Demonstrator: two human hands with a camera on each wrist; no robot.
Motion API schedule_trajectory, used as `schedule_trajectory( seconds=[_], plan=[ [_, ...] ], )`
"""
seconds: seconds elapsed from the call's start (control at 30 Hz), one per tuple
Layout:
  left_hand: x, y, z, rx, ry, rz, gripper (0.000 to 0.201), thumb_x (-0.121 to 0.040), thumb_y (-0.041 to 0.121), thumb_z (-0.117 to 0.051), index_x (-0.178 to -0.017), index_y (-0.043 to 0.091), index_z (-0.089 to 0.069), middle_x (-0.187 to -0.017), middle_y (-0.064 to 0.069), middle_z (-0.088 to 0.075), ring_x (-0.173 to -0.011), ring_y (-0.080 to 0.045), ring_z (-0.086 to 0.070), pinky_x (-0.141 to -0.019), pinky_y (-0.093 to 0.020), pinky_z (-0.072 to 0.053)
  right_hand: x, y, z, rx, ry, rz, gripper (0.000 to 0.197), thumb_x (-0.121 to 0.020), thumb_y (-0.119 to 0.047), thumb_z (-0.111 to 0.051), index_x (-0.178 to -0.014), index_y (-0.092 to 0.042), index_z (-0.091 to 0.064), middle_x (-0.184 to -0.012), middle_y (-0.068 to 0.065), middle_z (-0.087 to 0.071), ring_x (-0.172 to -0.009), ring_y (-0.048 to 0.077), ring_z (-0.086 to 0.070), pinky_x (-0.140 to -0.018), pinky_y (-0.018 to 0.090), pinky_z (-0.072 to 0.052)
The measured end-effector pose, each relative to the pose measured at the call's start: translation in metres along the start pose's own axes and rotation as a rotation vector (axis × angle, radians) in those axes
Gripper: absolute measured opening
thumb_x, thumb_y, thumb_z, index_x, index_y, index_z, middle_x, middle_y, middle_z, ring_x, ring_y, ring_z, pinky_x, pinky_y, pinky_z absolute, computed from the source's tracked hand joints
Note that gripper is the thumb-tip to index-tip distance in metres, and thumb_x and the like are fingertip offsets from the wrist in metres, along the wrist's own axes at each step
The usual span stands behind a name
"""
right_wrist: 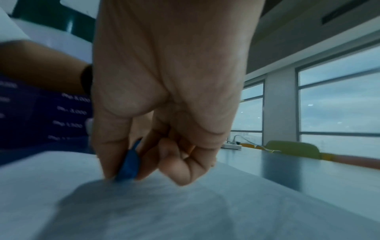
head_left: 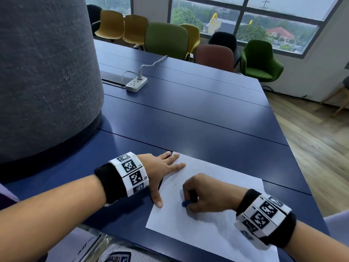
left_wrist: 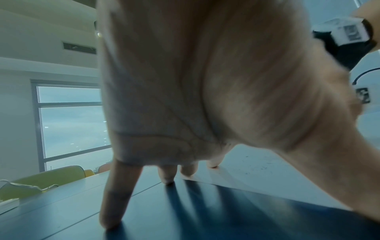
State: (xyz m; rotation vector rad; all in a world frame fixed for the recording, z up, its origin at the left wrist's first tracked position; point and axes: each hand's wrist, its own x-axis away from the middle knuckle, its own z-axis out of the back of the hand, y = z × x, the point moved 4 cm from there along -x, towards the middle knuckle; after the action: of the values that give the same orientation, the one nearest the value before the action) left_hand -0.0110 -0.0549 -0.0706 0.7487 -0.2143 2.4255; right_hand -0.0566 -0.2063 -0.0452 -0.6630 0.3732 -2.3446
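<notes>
A white sheet of paper point(head_left: 217, 220) lies on the dark blue table point(head_left: 188, 114) in front of me. My left hand point(head_left: 164, 171) lies flat with straight, spread fingers; the fingertips point(left_wrist: 212, 164) and thumb press the sheet's left edge, while the little finger rests on the table. My right hand point(head_left: 200, 195) is curled and pinches a small blue eraser point(head_left: 186, 203) between thumb and fingers, pressing it onto the paper point(right_wrist: 185, 211). In the right wrist view the blue eraser point(right_wrist: 128, 164) touches the sheet. Dark crumbs point(head_left: 174, 188) speckle the paper between the hands.
A white power strip point(head_left: 136, 83) with a plugged cable sits farther back on the table. A big grey felt-covered column point(head_left: 43, 72) stands at the left. Coloured chairs point(head_left: 166, 39) line the far side under windows. Wooden floor point(head_left: 311, 138) lies to the right.
</notes>
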Motion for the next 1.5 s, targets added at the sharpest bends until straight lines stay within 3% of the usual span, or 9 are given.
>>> schedule_trajectory(
  seconds=[0.1,0.23,0.4,0.53,0.67,0.87,1.1,1.33,1.5],
  plan=[
    [0.000,-0.001,0.000,-0.003,-0.010,0.003,0.141,-0.058,0.066,-0.083,-0.151,0.041,0.021,-0.159,0.010,0.031,-0.144,-0.008,0.027,-0.115,-0.049,-0.026,0.006,-0.012,-0.009,-0.025,-0.151,0.043,0.014,-0.076,-0.015,-0.074,-0.073,-0.018,-0.060,-0.074,-0.010,-0.066,-0.060,0.004,-0.052,-0.056,0.013,-0.040],
    [0.001,0.000,0.000,0.000,-0.013,0.001,0.141,-0.059,0.066,-0.083,-0.151,0.040,0.020,-0.158,0.011,0.031,-0.144,-0.008,0.027,-0.116,-0.052,-0.024,0.003,0.001,0.003,-0.014,0.033,-0.018,0.011,-0.076,-0.018,-0.072,-0.074,-0.018,-0.062,-0.078,-0.001,-0.068,-0.064,0.011,-0.054,-0.061,0.025,-0.046],
    [-0.001,-0.001,0.000,-0.006,-0.017,0.006,0.142,-0.058,0.067,-0.082,-0.151,0.040,0.021,-0.158,0.010,0.031,-0.144,-0.008,0.028,-0.115,-0.051,-0.025,0.012,-0.011,-0.014,-0.045,-0.171,0.037,0.011,-0.076,-0.016,-0.074,-0.075,-0.015,-0.063,-0.080,0.000,-0.070,-0.061,0.009,-0.053,-0.059,0.021,-0.045],
    [0.000,0.000,0.000,-0.008,-0.017,0.010,0.141,-0.059,0.066,-0.082,-0.151,0.040,0.021,-0.158,0.011,0.031,-0.144,-0.008,0.027,-0.115,-0.051,-0.023,0.008,0.000,-0.003,-0.022,0.021,-0.012,0.009,-0.077,-0.020,-0.071,-0.075,-0.014,-0.064,-0.077,0.001,-0.069,-0.065,0.014,-0.056,-0.063,0.030,-0.049],
    [0.001,0.001,0.001,-0.010,-0.016,0.007,0.141,-0.059,0.066,-0.082,-0.152,0.040,0.021,-0.159,0.009,0.031,-0.145,-0.009,0.027,-0.115,-0.051,-0.025,0.007,-0.001,-0.005,-0.008,-0.062,-0.007,0.010,-0.076,-0.022,-0.072,-0.075,-0.014,-0.065,-0.079,0.001,-0.071,-0.068,0.016,-0.059,-0.063,0.029,-0.049],
    [0.002,0.001,0.000,0.001,0.019,-0.011,0.139,-0.060,0.066,-0.082,-0.153,0.038,0.017,-0.161,0.007,0.026,-0.147,-0.010,0.023,-0.113,-0.048,-0.027,-0.031,0.033,0.032,0.066,0.212,-0.152,0.018,-0.080,-0.031,-0.070,-0.071,-0.018,-0.060,-0.070,-0.004,-0.061,-0.070,0.019,-0.055,-0.064,0.030,-0.047],
    [0.003,0.000,0.002,0.004,0.010,0.016,0.141,-0.058,0.067,-0.082,-0.153,0.039,0.018,-0.160,0.009,0.028,-0.146,-0.007,0.024,-0.114,-0.046,-0.028,-0.020,0.038,0.026,0.085,0.204,-0.142,0.017,-0.083,-0.028,-0.067,-0.071,-0.018,-0.059,-0.065,-0.009,-0.055,-0.061,0.011,-0.048,-0.059,0.028,-0.043],
    [0.006,0.008,0.005,0.101,-0.051,0.013,0.134,-0.061,0.067,-0.080,-0.152,0.044,0.015,-0.158,0.017,0.029,-0.144,-0.010,0.028,-0.116,-0.058,-0.012,-0.008,0.041,0.024,0.058,0.151,-0.098,0.013,-0.082,-0.027,-0.070,-0.078,-0.016,-0.066,-0.067,-0.010,-0.058,-0.058,0.006,-0.049,-0.061,0.028,-0.047],
    [0.007,0.012,0.004,0.145,0.028,-0.001,0.128,-0.064,0.063,-0.081,-0.155,0.037,0.005,-0.162,0.012,0.020,-0.148,-0.015,0.021,-0.108,-0.072,-0.015,-0.030,0.049,0.049,0.098,0.301,-0.149,0.015,-0.085,-0.034,-0.066,-0.085,-0.019,-0.068,-0.076,-0.009,-0.059,-0.073,0.013,-0.055,-0.068,0.030,-0.050]
  ],
)
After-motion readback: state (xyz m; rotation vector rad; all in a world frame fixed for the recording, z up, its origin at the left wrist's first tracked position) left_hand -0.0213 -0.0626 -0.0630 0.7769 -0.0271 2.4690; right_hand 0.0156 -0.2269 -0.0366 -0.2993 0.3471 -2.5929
